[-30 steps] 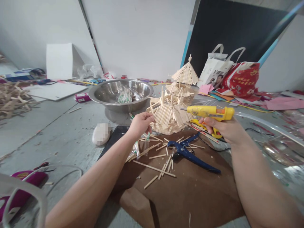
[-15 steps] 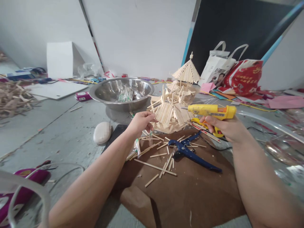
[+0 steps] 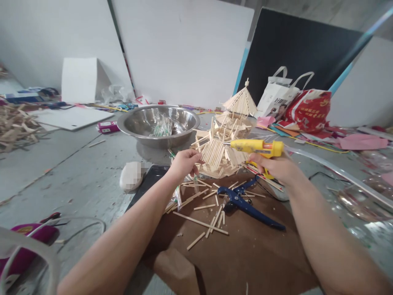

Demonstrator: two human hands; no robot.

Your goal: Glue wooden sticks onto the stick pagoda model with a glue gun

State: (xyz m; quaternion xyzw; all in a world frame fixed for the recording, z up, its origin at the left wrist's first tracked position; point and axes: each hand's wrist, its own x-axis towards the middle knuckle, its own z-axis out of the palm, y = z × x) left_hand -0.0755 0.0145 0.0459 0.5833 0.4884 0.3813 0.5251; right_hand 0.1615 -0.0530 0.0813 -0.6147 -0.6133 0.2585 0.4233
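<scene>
Right hand is gripping glue gun, seemingly gluing stick model, needing steady aim; left hand curling, pinch unclear.

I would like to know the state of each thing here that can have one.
Stick model: standing upright
Glue gun: in the right hand, nozzle toward the model
Left hand: curled at the model's edge, grip unclear
Blue cutter: lying, handles spread apart
Metal basin: upright, holding clear packets
Loose sticks: scattered on the brown sheet
White bag: handles raised
</scene>
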